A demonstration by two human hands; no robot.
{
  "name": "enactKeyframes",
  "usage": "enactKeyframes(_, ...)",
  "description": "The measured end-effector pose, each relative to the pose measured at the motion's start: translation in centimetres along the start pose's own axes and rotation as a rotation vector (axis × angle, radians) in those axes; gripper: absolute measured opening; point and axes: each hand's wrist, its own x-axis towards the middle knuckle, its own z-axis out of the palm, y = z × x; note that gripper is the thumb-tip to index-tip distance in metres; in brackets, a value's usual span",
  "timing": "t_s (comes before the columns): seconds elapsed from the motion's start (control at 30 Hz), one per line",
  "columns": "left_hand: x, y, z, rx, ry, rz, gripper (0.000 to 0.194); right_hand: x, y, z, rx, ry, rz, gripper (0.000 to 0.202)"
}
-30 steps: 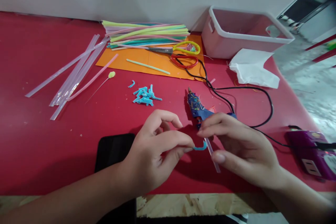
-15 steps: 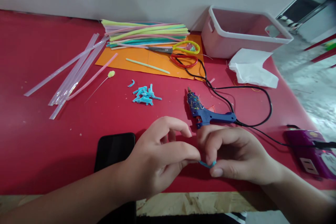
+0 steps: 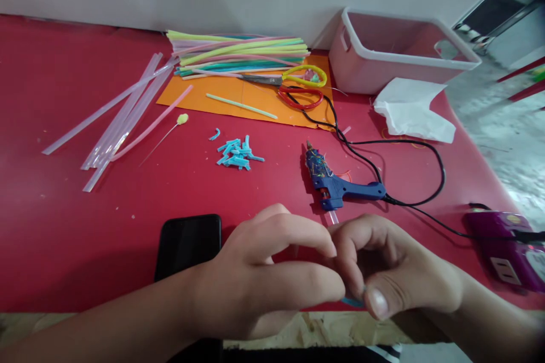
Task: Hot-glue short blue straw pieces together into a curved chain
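Observation:
A small blue fuzzy piece (image 3: 353, 302) shows between my two hands near the table's front edge. My right hand (image 3: 395, 272) pinches one end of it between thumb and forefinger. The fingertips of my left hand (image 3: 268, 272) meet its other end, with the thumb and fingers curved towards the right hand; the tips are partly hidden. Beyond the hands lies a heap of short blue pieces (image 3: 237, 154), with a single curved blue piece (image 3: 215, 134) behind it. A blue glue gun (image 3: 330, 181) rests on its side just past my right hand.
Fuzzy sticks (image 3: 242, 51) and scissors (image 3: 272, 80) lie on orange paper (image 3: 187, 96). Clear glue sticks (image 3: 123, 113) are at left, a black phone (image 3: 187, 244) beside my left forearm. A white bin (image 3: 400, 57), white paper (image 3: 413, 110), black cable and purple power box (image 3: 506, 255) are at right.
Both hands have shifted slightly right and nearer the front edge with the blue piece. My left fingers now cover more of it, and a clear stick shows behind the glue gun.

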Motion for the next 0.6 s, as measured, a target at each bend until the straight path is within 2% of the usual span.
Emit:
enactKeyframes(0.1,0.4,0.0,-0.1,0.003,0.005,0.003,0.014,-0.2,0.4,0.3,0.075,0.017,0.057,0.035)
enactKeyframes(0.27,0.7,0.1,-0.2,-0.039,0.017,0.016,0.014,0.1,1.1,0.3,0.123,0.002,0.062,0.038)
enactKeyframes(0.37,0.7,0.0,-0.1,-0.033,0.041,0.020,0.013,0.4,1.1,0.2,0.117,0.007,-0.004,0.033)
enactKeyframes(0.5,0.6,-0.1,0.1,-0.040,0.081,-0.020,0.023,0.5,0.8,-0.1,0.095,0.059,-0.149,0.026)
enactKeyframes(0.6,0.4,-0.1,0.2,-0.043,0.081,-0.026,0.027,0.4,0.4,-0.4,0.014,0.057,-0.174,0.024)
